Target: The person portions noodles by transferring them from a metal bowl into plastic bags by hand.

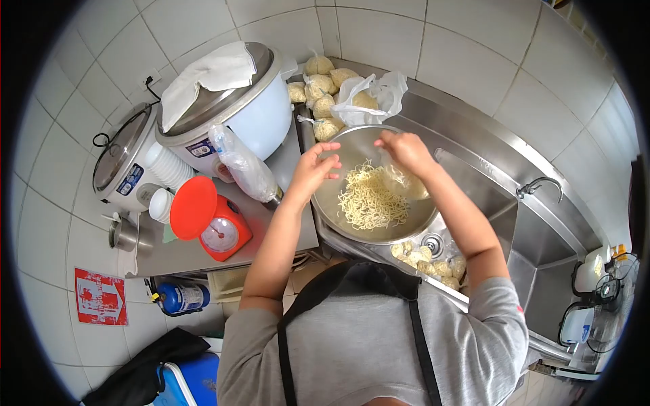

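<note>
A wide metal bowl [328,196] rests at the sink, with a loose heap of pale yellow noodles [365,199] inside. Over the bowl's right side, my right hand [406,152] pinches the top of a clear plastic bag [408,184] that has some noodles at its bottom. My left hand [315,170] hovers by the bowl's left rim, fingers apart and nothing in them. Behind the bowl sit several tied bags of noodles [321,88] and a crumpled white plastic bag [389,95].
A red scale [220,233], stacked white cups [169,166] and a roll of plastic bags [244,162] stand on the left counter, before a large rice cooker [261,118]. More small bags [440,268] lie in the sink, near the drain [433,243]. A faucet [542,186] is at right.
</note>
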`<state>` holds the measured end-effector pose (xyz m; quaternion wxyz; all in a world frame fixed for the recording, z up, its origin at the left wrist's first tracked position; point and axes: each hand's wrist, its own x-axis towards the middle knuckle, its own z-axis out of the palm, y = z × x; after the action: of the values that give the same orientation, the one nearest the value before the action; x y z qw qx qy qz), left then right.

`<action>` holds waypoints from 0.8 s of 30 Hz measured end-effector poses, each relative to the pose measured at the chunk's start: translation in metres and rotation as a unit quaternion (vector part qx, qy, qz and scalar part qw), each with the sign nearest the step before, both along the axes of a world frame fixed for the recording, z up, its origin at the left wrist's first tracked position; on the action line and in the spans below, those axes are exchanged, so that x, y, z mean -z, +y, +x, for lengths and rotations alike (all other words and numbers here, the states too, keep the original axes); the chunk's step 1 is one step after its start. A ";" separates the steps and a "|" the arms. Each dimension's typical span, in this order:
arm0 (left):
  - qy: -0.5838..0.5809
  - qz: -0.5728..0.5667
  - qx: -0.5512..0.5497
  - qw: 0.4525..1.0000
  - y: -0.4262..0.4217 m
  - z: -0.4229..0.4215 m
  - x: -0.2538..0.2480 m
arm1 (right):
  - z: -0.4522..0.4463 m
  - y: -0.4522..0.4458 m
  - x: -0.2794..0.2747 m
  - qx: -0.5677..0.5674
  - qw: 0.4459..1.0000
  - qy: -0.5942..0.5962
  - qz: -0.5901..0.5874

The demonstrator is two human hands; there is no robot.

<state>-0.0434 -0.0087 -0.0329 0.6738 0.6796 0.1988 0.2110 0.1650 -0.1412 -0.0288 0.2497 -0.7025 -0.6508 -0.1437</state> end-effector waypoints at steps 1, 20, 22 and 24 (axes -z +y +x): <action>-0.006 0.019 -0.002 1.000 -0.003 -0.005 -0.001 | 0.005 -0.002 -0.011 -0.026 0.999 0.035 0.032; -0.133 0.152 0.022 0.979 -0.044 0.069 -0.003 | -0.023 -0.030 -0.008 -0.166 0.933 0.308 0.086; -0.134 0.132 0.021 0.982 -0.049 0.064 -0.018 | -0.038 -0.024 0.002 -0.129 0.927 0.348 0.061; -0.159 0.099 0.044 0.981 -0.039 0.060 -0.015 | -0.045 -0.020 0.000 -0.091 0.909 0.406 0.007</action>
<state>0.0164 -0.0475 -0.0174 0.6348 0.7089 0.0365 0.3053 0.1201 -0.1613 -0.0289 0.5093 -0.6363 -0.5530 0.1732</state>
